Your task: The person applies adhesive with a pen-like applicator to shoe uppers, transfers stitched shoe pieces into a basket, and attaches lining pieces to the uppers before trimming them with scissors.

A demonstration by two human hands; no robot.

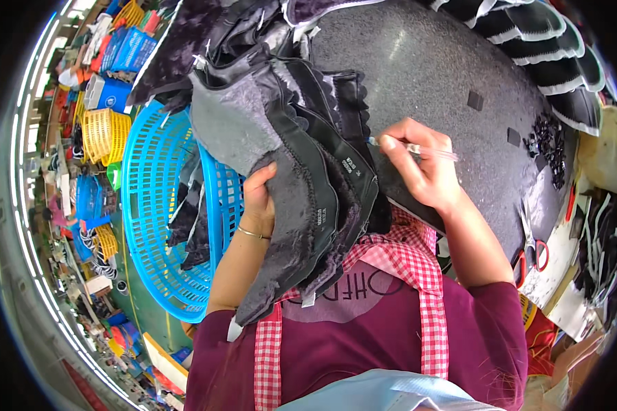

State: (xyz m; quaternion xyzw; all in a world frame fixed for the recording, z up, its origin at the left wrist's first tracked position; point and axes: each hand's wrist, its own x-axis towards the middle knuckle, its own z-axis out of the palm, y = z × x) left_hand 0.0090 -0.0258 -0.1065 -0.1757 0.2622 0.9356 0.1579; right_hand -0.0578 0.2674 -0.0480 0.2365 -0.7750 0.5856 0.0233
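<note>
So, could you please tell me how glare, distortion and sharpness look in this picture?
Head view: pale glare streak on the dark tabletop; head view, left rim: white light strips bent into an arc; head view, nearer centre: right hand fairly sharp.

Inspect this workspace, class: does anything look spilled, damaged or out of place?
Small black pieces lie in a loose, scattered heap on the dark tabletop, beyond the right hand. With no container around them, they look somewhat untidy. Nothing looks clearly damaged.
</note>
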